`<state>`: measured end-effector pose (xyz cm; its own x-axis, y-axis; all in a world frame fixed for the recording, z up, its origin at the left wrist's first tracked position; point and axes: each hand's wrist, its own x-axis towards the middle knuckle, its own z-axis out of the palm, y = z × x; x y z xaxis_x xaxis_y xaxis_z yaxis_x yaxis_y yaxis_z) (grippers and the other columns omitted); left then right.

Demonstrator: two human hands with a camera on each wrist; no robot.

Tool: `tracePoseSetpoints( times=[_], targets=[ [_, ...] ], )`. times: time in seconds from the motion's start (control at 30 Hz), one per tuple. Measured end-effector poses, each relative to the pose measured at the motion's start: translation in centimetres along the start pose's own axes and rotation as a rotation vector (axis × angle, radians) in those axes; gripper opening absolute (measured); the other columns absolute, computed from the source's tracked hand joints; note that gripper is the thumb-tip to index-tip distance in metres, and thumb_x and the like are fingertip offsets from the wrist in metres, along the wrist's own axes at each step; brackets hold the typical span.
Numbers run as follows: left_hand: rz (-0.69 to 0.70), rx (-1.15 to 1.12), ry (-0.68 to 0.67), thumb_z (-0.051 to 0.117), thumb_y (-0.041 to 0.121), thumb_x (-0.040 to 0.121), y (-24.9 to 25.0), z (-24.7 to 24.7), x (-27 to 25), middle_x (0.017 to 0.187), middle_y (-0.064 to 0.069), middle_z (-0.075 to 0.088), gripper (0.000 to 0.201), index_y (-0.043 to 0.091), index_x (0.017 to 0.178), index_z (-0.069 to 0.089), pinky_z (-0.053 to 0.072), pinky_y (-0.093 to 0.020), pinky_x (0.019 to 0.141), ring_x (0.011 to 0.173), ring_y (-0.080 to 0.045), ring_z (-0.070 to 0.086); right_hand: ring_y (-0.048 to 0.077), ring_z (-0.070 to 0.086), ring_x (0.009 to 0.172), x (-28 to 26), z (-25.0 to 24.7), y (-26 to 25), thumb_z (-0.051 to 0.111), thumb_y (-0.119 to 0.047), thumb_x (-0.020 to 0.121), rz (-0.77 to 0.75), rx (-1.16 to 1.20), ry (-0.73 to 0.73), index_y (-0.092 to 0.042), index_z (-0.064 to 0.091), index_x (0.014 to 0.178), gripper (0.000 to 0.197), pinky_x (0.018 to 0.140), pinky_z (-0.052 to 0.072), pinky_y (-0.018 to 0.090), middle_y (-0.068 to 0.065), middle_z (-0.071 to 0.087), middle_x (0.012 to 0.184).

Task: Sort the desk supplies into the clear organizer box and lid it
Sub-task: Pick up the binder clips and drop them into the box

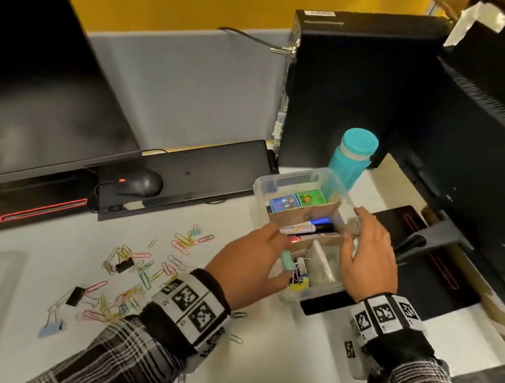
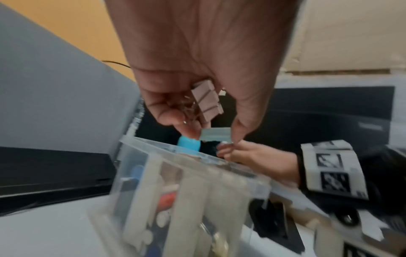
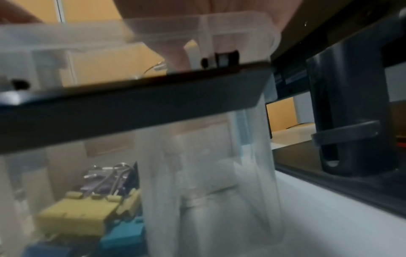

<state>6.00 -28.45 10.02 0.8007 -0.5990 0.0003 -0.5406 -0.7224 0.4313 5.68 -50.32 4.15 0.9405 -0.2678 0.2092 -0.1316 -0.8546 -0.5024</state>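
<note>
So the clear organizer box sits on the bench at roughly 3 o'clock from the paper clips scattered loose on the left. Left hand hangs over the near-left compartment, fingers curled round a bunch of binder clips. More binder clips already lie in that compartment. Right hand grips the box's right wall with curled fingers. Markers lie in the middle section, and small colourful boxes at the far end. A teal bottle stands just behind the box at 12 o'clock.
</note>
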Motion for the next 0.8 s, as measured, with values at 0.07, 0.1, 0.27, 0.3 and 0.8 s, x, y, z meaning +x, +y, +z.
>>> tracePoseSetpoints(
  times=[0.07, 0.1, 0.27, 0.3, 0.8],
  targets=[
    [0.052, 0.103, -0.012, 0.056, 0.031, 0.086, 1.2, 1.7, 1.4, 0.116, -0.005, 0.05, 0.037, 0.012, 0.118, 0.053, 0.05, -0.038, 0.079, 0.1, -0.023, 0.053, 0.026, 0.044, 0.124, -0.1, 0.0, 0.0, 0.047, -0.018, 0.092, 0.024, 0.043, 0.029, -0.015, 0.039, 0.137, 0.046, 0.097, 0.043, 0.043, 0.007, 0.047, 0.138],
    [0.068, 0.16, -0.043, 0.058, 0.028, 0.085, 1.5, 2.4, 2.1, 0.114, -0.01, 0.052, 0.037, 0.008, 0.116, 0.055, 0.05, -0.04, 0.08, 0.1, -0.028, 0.054, 0.025, 0.045, 0.122, -0.2, 0.0, 0.0, 0.047, -0.017, 0.092, 0.028, 0.056, 0.045, -0.015, 0.04, 0.136, 0.045, 0.094, 0.043, 0.042, 0.006, 0.048, 0.136],
    [0.151, 0.394, -0.21, 0.083, 0.028, 0.056, 1.9, 4.1, 4.0, 0.085, -0.007, 0.067, 0.04, 0.011, 0.089, 0.069, 0.054, -0.03, 0.067, 0.076, -0.024, 0.065, 0.022, 0.048, 0.117, -0.3, 0.0, 0.2, 0.046, -0.014, 0.091, -0.001, 0.046, 0.062, -0.019, 0.044, 0.13, 0.039, 0.082, 0.048, 0.038, 0.001, 0.051, 0.132],
    [0.17, 0.392, -0.212, 0.082, 0.027, 0.06, 2.0, 4.3, 4.3, 0.088, -0.008, 0.068, 0.04, 0.009, 0.093, 0.069, 0.054, -0.031, 0.07, 0.079, -0.026, 0.065, 0.021, 0.048, 0.117, -0.3, 0.1, 0.2, 0.046, -0.014, 0.091, 0.001, 0.042, 0.059, -0.019, 0.044, 0.129, 0.039, 0.082, 0.048, 0.038, 0.001, 0.051, 0.132],
    [0.093, -0.064, 0.093, 0.041, 0.018, 0.097, -3.6, 1.0, -0.3, 0.125, 0.005, 0.051, 0.03, 0.023, 0.125, 0.052, 0.044, -0.026, 0.092, 0.112, -0.012, 0.047, 0.028, 0.045, 0.121, 0.1, -0.1, -0.3, 0.051, -0.02, 0.09, 0.015, -0.004, -0.003, -0.012, 0.043, 0.131, 0.043, 0.102, 0.036, 0.045, 0.01, 0.051, 0.131]
  ],
)
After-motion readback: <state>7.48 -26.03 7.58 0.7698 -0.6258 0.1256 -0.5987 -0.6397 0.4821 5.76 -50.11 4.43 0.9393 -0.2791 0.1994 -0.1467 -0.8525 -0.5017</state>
